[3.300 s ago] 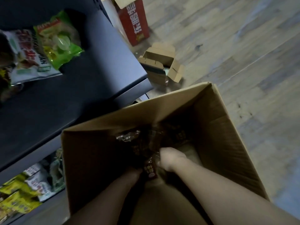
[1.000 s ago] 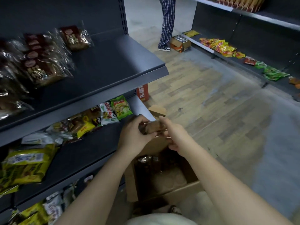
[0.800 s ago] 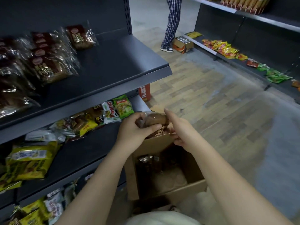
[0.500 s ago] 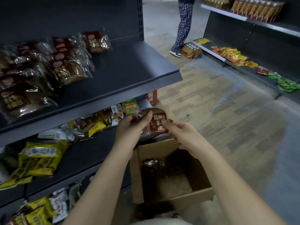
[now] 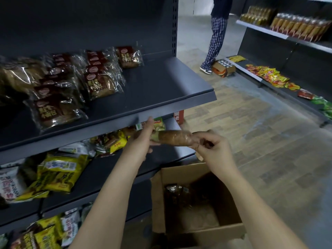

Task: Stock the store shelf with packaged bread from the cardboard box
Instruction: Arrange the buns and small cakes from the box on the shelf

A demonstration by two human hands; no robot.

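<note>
The bread packet (image 5: 173,138) is held level below the shelf (image 5: 161,83) lip, with the cardboard box (image 5: 197,230) at 6 o'clock. The left hand (image 5: 143,139) wraps its 9 o'clock end; the right hand (image 5: 210,148) pinches the 3 o'clock end. Probably light, soft, crushable, with slick film: grip the ends, not the middle.

At one o'clock the top edge cut the bystander (image 5: 216,35) off above the waist. The left hand (image 5: 143,141) hid one end of the bread packet (image 5: 175,137); I could not count what lay dim inside the cardboard box (image 5: 197,231).

Dark grey shelf (image 5: 161,83), brown bread packet (image 5: 174,137), blue-and-white checked trousers (image 5: 216,38).
</note>
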